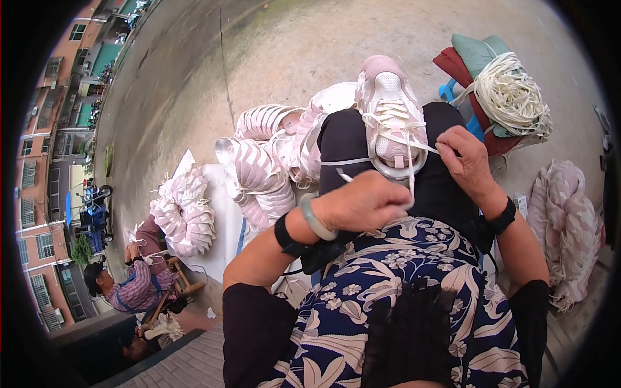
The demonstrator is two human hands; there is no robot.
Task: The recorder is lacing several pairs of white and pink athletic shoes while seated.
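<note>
A pink and white sneaker (390, 107) rests across my lap between my dark-trousered thighs, its toe pointing away from me. White laces (391, 115) run through its eyelets, and two loose ends stretch toward my hands. My left hand (367, 202), below the shoe's heel, is closed with one lace end pulled down to it. At the right of the shoe, my right hand (462, 158) pinches the other lace end between thumb and fingers, drawn taut sideways. A pale bangle (315, 218) and a dark band circle my left wrist; another dark band (502, 216) is on my right.
Nested pink and white shoe uppers (259, 178) lie left of my knees, with another curled stack (184, 210) farther left. A white lace bundle (511, 94) tops a stool at right. More bundled uppers (564, 226) lie right. Another person (139, 284) sits at lower left.
</note>
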